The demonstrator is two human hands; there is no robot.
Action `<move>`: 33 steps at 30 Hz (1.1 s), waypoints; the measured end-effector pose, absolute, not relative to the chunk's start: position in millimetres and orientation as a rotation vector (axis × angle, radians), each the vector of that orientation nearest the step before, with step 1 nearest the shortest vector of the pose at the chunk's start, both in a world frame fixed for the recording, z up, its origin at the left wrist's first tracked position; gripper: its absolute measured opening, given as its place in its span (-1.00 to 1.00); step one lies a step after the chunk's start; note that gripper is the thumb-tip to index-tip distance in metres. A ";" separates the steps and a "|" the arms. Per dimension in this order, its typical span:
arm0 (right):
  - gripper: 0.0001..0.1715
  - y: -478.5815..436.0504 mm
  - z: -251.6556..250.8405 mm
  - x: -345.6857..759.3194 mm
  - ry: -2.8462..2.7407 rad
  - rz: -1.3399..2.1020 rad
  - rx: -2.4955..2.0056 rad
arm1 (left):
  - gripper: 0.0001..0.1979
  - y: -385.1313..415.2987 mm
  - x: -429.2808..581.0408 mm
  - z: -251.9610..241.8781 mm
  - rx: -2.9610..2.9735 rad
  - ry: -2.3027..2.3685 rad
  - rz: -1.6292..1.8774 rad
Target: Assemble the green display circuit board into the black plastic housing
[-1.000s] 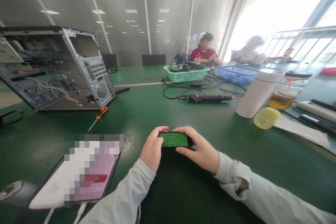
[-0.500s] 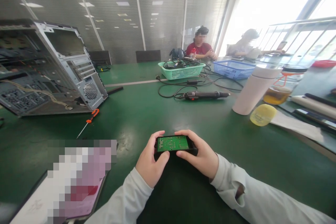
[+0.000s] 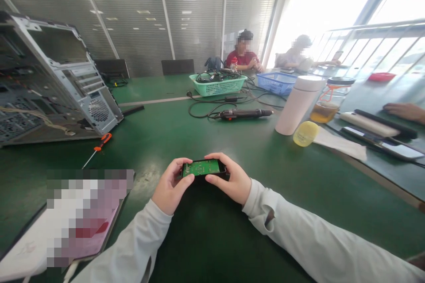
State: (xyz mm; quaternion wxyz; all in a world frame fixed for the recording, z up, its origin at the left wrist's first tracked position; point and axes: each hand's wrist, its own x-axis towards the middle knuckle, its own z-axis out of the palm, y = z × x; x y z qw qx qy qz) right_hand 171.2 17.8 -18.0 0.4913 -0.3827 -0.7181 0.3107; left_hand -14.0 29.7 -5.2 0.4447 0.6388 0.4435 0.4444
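Both my hands hold a small black case with a green circuit board (image 3: pixel 201 168) in it, low over the green table (image 3: pixel 199 239). My left hand (image 3: pixel 170 186) grips its left end, thumb pressed on the near edge. My right hand (image 3: pixel 229 180) wraps the right end, fingers curled over the top. Both sleeves are light grey.
An open computer case (image 3: pixel 56 84) lies at the left, with an orange-handled screwdriver (image 3: pixel 98 145) beside it. A tablet (image 3: pixel 63 221) lies near left. Farther off: a black electric screwdriver (image 3: pixel 244 114), a green basket (image 3: pixel 218 84), a blue basket (image 3: pixel 277 82), a white tumbler (image 3: pixel 297 104), a yellow lid (image 3: pixel 305 134). Two people sit across; another person's hand (image 3: pixel 403 111) rests at right.
The view has swung to the right, so everything shifted left in the picture. My hands keep the same hold on the board; my left thumb has come down onto its near edge.
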 end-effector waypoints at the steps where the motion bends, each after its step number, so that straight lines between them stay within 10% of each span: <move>1: -0.56 17.3 -17.9 170.4 -1.746 0.756 -0.924 | -0.74 28.9 -13.8 -5.2 1.566 1.121 1.127; 33: -0.45 16.2 -7.2 196.1 -2.009 0.648 -0.943 | -0.88 8.1 -6.2 -5.7 1.485 1.203 1.219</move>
